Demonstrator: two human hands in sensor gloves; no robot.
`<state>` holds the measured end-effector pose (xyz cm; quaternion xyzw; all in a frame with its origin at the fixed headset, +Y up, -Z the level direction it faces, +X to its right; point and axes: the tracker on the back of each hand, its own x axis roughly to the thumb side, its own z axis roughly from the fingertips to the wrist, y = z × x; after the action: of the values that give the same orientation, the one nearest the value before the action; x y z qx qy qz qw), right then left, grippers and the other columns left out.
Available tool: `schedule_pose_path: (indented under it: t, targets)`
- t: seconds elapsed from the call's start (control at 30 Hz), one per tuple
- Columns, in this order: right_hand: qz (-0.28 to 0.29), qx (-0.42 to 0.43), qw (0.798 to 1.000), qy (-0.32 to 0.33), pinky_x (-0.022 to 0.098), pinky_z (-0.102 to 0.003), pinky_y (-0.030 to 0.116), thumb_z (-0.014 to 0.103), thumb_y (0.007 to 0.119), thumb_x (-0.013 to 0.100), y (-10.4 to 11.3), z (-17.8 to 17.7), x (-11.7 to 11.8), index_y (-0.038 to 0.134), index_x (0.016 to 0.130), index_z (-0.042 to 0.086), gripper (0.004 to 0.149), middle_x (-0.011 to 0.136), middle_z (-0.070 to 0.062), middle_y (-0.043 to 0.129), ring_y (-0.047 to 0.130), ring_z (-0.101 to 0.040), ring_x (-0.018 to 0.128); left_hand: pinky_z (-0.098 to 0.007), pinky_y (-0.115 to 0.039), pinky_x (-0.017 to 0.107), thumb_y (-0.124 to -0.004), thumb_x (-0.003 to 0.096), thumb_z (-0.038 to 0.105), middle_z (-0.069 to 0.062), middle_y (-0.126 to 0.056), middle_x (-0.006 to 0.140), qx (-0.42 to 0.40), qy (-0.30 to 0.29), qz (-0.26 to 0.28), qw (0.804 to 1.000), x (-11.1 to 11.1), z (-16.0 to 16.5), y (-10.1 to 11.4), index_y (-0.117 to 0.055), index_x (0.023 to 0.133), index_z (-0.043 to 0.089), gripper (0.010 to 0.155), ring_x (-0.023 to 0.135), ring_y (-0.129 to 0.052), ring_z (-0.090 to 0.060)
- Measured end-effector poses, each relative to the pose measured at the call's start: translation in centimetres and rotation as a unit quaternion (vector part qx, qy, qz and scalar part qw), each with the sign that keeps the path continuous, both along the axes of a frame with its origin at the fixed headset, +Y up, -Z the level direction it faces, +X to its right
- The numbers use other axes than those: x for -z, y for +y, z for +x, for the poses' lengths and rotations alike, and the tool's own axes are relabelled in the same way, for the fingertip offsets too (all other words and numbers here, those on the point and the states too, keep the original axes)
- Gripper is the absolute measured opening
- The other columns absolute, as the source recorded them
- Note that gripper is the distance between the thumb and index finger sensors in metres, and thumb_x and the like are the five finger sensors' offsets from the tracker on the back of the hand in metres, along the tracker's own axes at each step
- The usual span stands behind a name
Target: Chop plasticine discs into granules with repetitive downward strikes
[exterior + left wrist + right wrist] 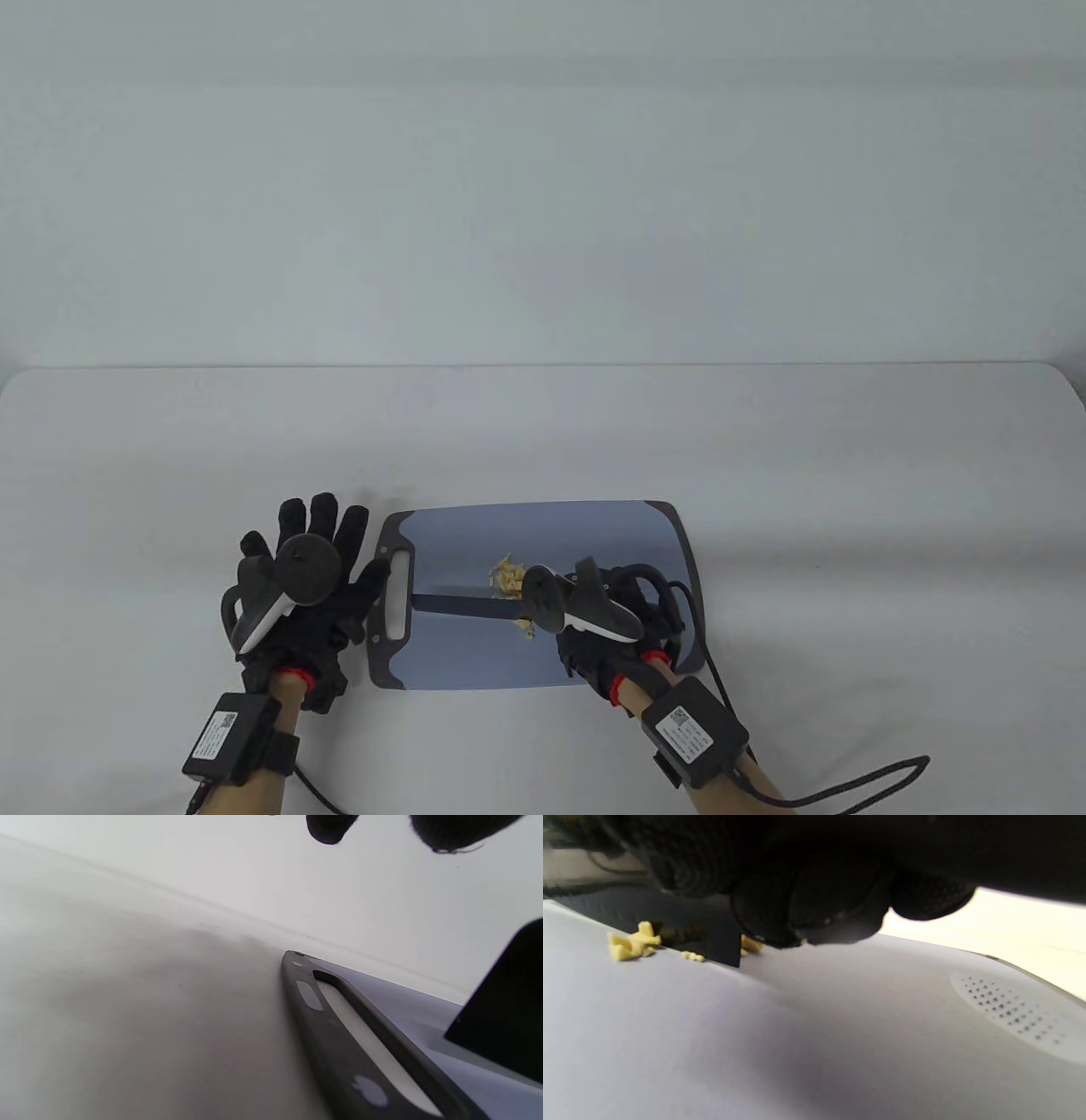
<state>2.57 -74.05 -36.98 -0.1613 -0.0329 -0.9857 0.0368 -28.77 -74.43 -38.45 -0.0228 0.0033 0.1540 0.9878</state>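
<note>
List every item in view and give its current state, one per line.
Cutting board: flat on the table, handle slot to the left.
Plasticine: chopped into small yellow bits, piled mid-board.
Knife: dark blade down on the board at the plasticine.
Right hand: gripping the knife handle.
Left hand: fingers spread, resting at the board's handle end.

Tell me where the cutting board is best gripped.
By the slotted handle at the cutting board's left end, coming from the left: the left hand lies flat beside it, and the slot lets fingers hook through.
</note>
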Motion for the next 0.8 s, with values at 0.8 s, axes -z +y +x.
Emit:
schedule_pose_path:
  t: [0.8]
  targets:
    - [-0.075,0.04,0.991,-0.102,0.027,-0.041,0.092,0.047,0.072,0.047,0.6,1.1,0.8,0.081,0.087,0.027,0.045,0.058,0.008,0.099,0.102,-0.007,0.024,-0.072,-0.011,0.076,-0.058,0.0396,0.079,0.011,-0.024,0.123,-0.008,0.006,0.001,1.0,-0.1,-0.3,0.2,-0.041,0.111,0.05,0.079,0.121,-0.015,-0.029]
